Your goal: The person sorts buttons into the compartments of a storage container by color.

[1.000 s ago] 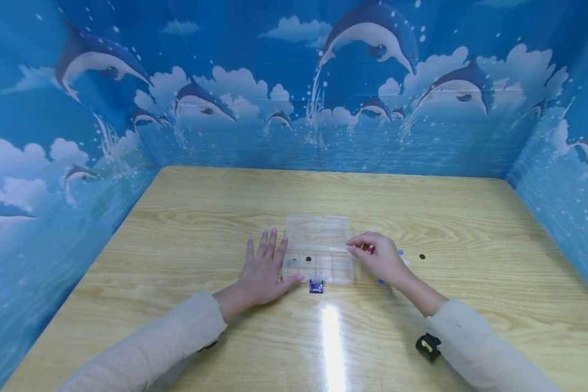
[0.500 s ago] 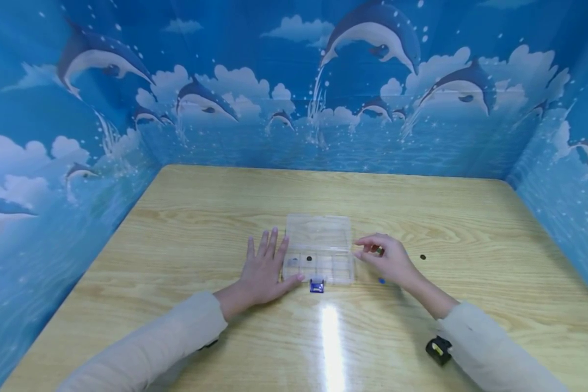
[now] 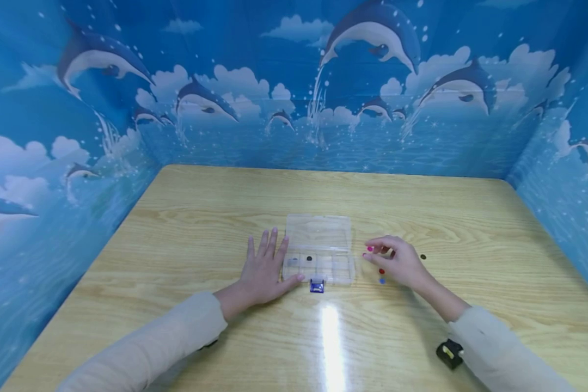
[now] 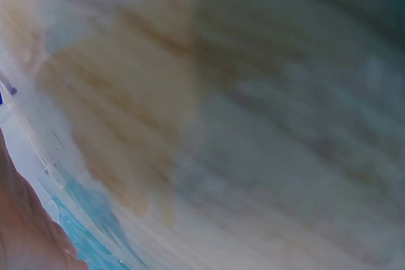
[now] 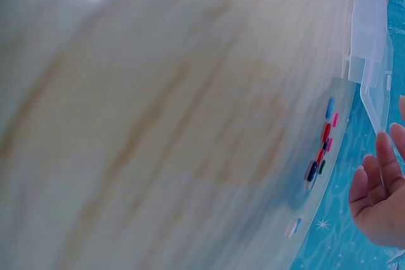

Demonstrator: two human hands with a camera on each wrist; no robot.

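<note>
A clear plastic compartment box [image 3: 343, 265] lies on the table with its lid [image 3: 318, 231] folded back. One compartment contains a black button [image 3: 309, 258]; something small and pale sits in another. My left hand [image 3: 262, 275] rests spread at the box's left side, thumb across its front left corner. Right of the box, my right hand [image 3: 397, 262] hovers over loose buttons, thumb and forefinger apart with nothing seen between them. Pink button [image 3: 369, 249], red button [image 3: 381, 271] and blue button [image 3: 382, 281] show around it. The right wrist view shows several coloured buttons [image 5: 326, 132] on the table, below the fingers.
A blue latch [image 3: 316, 286] sticks out at the box's front edge. Beyond the right hand lies another dark button [image 3: 423, 256]. The wooden table [image 3: 215, 196] is enclosed by a dolphin-print curtain [image 3: 255, 136]. A black device [image 3: 449, 354] hangs at the right sleeve.
My right hand has drawn away from the box to the right, its thumb and forefinger parting. Pink and red buttons now show, while others are covered. My left hand stays put.
</note>
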